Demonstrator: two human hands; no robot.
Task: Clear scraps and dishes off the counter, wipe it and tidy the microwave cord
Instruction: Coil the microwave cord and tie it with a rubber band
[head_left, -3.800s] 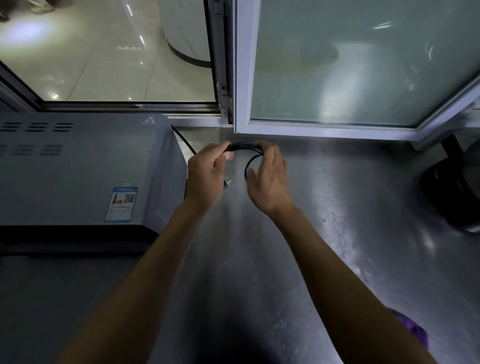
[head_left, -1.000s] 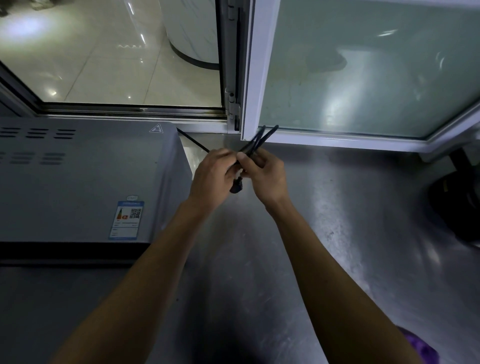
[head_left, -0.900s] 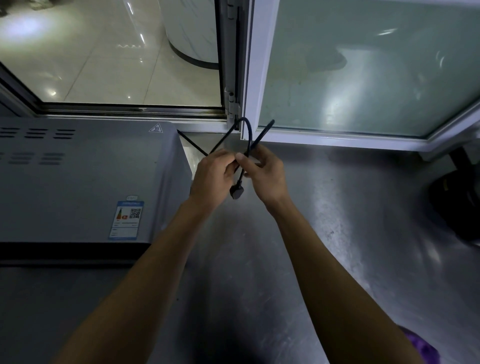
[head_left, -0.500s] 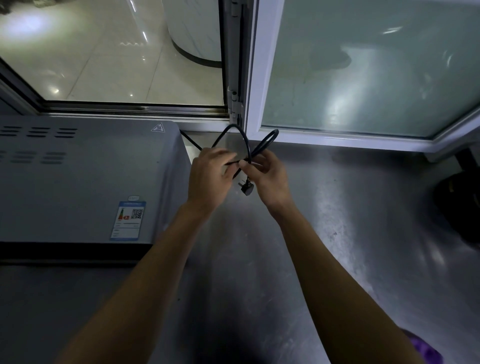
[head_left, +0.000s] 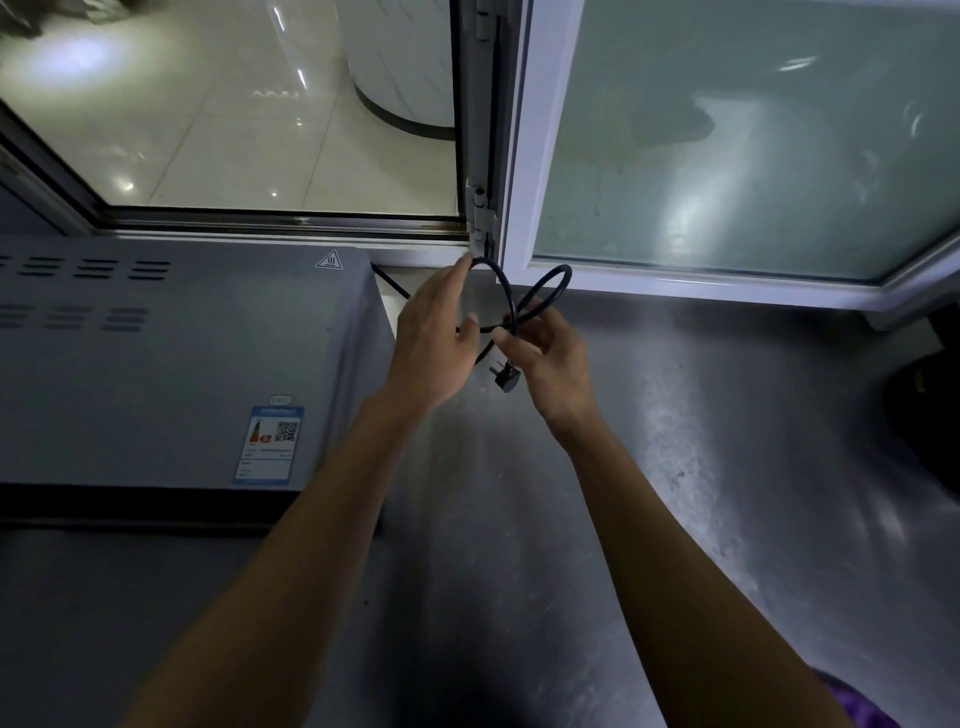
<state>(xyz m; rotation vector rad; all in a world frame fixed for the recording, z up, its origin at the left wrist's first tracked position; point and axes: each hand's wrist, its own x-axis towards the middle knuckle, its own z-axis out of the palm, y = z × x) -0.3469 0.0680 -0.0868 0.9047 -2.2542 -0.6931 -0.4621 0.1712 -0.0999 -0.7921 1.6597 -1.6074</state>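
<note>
Looping cord (head_left: 511, 306) between both hands (head_left: 498, 353)

Dim overall, cool blue-grey cast. Brightest zone at 11 o'clock: glossy floor tiles (head_left: 223, 114) beyond the window, with white glare spots. Frosted pane (head_left: 753, 140) at 1 o'clock glows softly, streaked reflections. Steel counter (head_left: 701, 441) carries a dull sheen toward 3 o'clock; heavy shadow at 6 o'clock between the forearms. Wide-angle bending at the edges. Centre sharp.
</note>
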